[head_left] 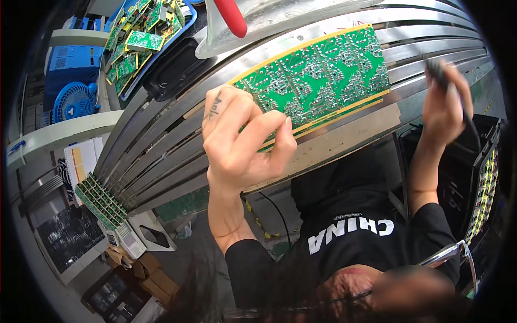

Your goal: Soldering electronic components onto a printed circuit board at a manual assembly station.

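A green circuit board (328, 75) with yellow edge strips and dense solder joints lies tilted across metal rails. My left hand (242, 134) is closed at the board's left end, its fingers curled over that edge; the fingertips under them are partly hidden. To the right of the board, my right hand (448, 105) is raised and wrapped round a black corded tool (439, 74). Motion smears this tool, and its working end cannot be made out. Its dark cord hangs down past the wrist. The tool is apart from the board.
Metal rails (156, 145) curve across the bench. A blue bin (189, 19) full of circuit boards stands at far left, beside a black tray (175, 70). A red handle (231, 19) lies over a clear plastic container (207, 48). A black rack (479, 177) holds boards at right.
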`<action>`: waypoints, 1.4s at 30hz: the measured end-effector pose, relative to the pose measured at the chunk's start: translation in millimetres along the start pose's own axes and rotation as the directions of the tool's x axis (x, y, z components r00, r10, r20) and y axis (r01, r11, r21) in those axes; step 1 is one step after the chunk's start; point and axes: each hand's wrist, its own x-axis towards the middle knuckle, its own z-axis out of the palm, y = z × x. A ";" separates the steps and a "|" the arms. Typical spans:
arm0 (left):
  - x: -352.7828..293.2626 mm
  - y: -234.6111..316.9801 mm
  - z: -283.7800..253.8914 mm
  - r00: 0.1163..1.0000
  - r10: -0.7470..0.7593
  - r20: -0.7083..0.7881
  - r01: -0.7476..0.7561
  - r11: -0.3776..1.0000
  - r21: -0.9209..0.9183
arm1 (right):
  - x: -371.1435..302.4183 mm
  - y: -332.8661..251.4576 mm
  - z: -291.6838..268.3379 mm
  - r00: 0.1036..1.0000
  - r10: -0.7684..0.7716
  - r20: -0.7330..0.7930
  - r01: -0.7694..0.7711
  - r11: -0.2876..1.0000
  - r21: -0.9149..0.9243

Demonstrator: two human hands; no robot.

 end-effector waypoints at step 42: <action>5.6 5.2 4.5 0.999 -0.031 -0.026 0.038 0.937 0.348 | -29.1 -18.8 22.7 0.913 -0.108 0.393 0.052 0.987 0.149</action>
